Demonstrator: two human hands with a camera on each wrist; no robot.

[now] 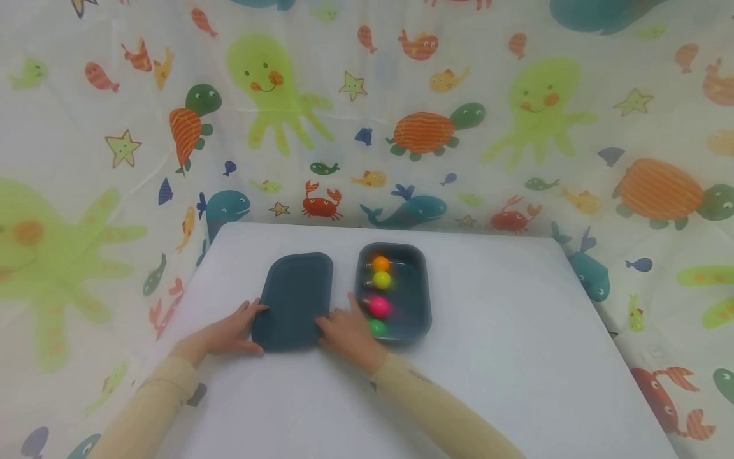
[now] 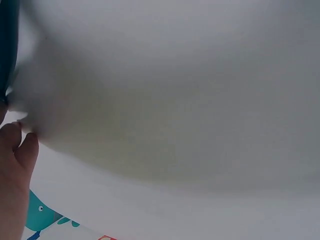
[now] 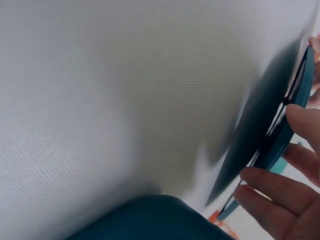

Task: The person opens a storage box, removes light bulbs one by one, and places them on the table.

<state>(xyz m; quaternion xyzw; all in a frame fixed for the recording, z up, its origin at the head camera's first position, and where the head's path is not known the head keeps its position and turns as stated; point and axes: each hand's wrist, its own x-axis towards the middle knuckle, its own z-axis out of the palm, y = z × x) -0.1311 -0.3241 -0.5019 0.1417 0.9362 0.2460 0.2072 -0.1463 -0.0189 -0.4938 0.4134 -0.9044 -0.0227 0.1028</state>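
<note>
A dark teal lid, flat with rounded corners, is between both hands left of the table's middle. My left hand grips its left edge, the thumb at the near corner. My right hand holds its right edge; one finger stretches towards the open box. In the right wrist view the lid appears edge-on, with a dark shadow beside it on the white surface. Inside the box, along its left side, lie small coloured bulbs: orange, yellow, pink and green. My right hand partly hides the green one.
Everything rests on a white table. A curtain printed with sea animals hangs behind and along the sides. The box stands close to the lid's right side, under my right hand's reach.
</note>
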